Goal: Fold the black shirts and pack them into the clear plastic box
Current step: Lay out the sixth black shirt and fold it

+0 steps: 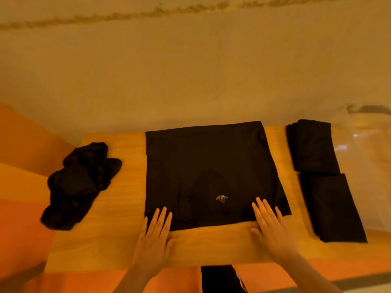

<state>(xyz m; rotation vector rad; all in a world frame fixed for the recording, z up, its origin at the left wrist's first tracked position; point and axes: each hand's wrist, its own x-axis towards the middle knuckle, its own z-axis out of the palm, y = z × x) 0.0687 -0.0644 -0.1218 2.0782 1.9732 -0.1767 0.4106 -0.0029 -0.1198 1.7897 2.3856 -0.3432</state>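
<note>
A black shirt (207, 166) lies flat in the middle of the wooden table (127, 208), folded into a rough square with a small label showing near its front edge. My left hand (155, 235) lies flat with straight fingers on the shirt's front left corner. My right hand (268, 223) lies flat on its front right part, fingers spread. A crumpled pile of black shirts (78, 185) sits at the table's left end. Two folded black shirts (313, 144) (332, 208) lie in a row at the right. The clear plastic box (368, 149) stands just beyond them.
A pale wall rises directly behind the table's far edge. Orange floor or bedding (21, 208) surrounds the table on the left and in front. Bare wood shows between the flat shirt and the crumpled pile, and along the front edge.
</note>
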